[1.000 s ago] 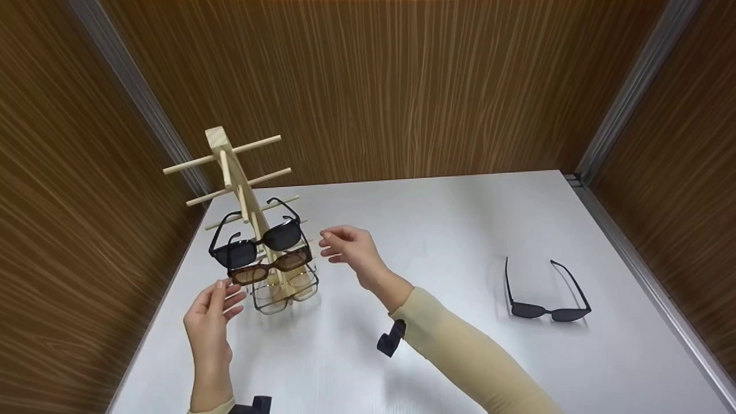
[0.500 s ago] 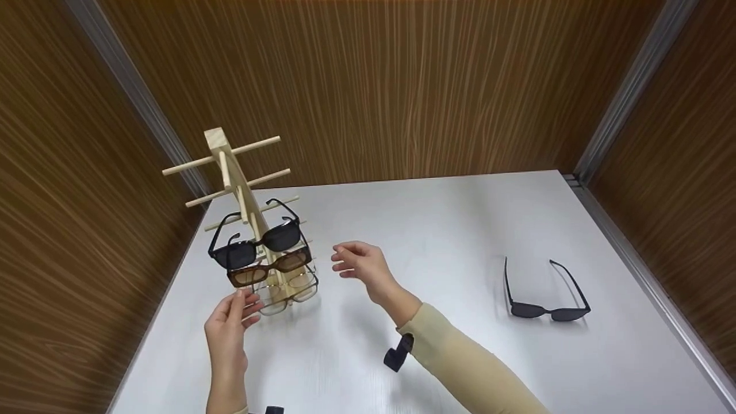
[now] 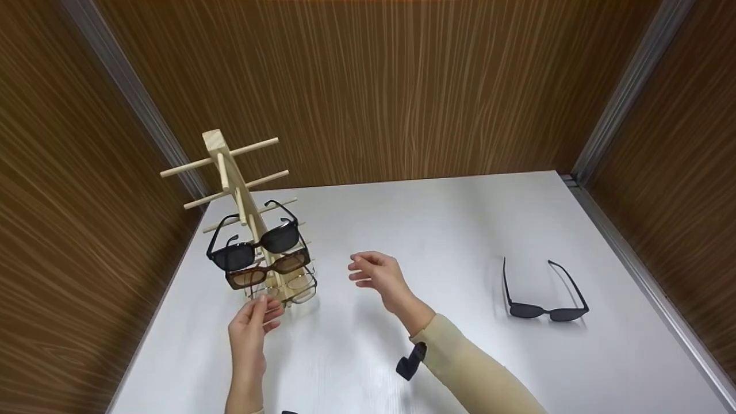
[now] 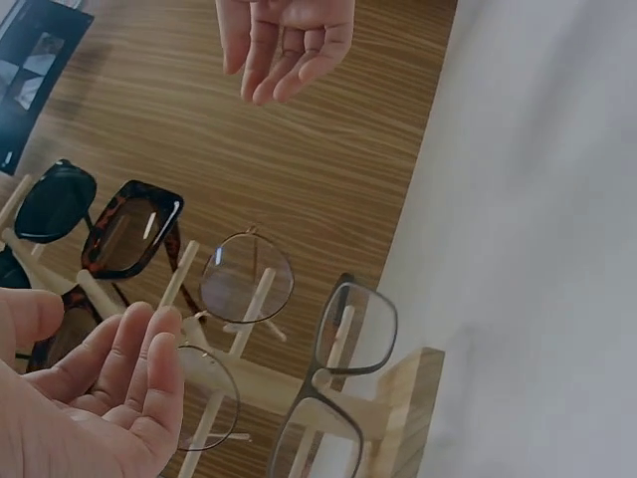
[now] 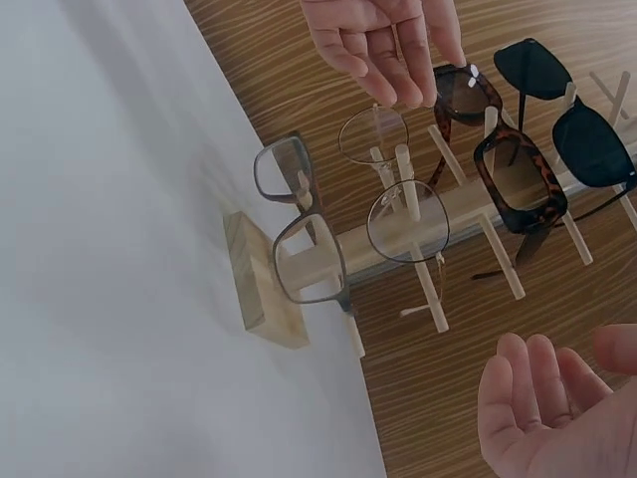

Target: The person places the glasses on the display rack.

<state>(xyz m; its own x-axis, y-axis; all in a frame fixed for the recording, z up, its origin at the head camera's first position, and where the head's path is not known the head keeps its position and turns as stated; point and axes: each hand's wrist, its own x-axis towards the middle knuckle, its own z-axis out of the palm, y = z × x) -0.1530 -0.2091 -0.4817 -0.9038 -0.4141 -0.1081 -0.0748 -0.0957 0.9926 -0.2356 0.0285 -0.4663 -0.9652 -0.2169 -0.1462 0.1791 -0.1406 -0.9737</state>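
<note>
Both hands had just shifted: the bare right hand [image 3: 384,280] slid down and right, away from the pale wooden peg rack [image 3: 249,204] at the left of the head view, while the bare left hand [image 3: 252,323] drifted right, before its lower pegs. Fingers loosely bent, neither holding anything. The black sunglasses with dark squarish lenses [image 3: 241,256] stayed on the rack, so I'd say they were seated. Another black dark-lensed pair [image 3: 526,310] sat lower right on the white tabletop [image 3: 448,253]

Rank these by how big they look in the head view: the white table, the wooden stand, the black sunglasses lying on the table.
1. White table
2. Wooden stand
3. Black sunglasses lying on the table
</note>
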